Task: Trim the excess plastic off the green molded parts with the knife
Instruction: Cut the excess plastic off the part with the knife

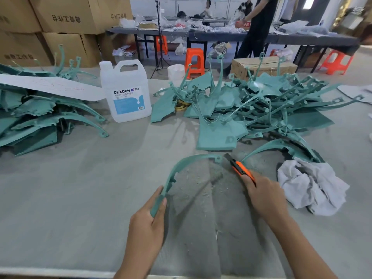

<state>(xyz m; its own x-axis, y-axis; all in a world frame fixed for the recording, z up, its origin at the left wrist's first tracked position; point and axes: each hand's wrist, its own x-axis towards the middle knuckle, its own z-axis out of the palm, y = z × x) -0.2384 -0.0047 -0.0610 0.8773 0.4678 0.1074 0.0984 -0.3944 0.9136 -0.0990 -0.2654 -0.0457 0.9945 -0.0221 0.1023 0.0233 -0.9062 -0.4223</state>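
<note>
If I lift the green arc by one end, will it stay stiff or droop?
Probably it keeps its shape: the arc holds its curve while the left hand grips only one end. Being thin, it likely flexes slightly and feels light.

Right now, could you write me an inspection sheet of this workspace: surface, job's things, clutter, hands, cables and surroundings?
Surface: grey table, pale shavings before the hands.
Job's things: curved green part; orange knife, blade near the part's far end; left pile and right pile of green parts.
Clutter: white jug, crumpled cloth, tape roll, paper strip.
Hands: left hand grips the part's near end; right hand grips the knife.
Cables: nothing seen.
Surroundings: cardboard boxes, orange stools, people at a far table.
</note>
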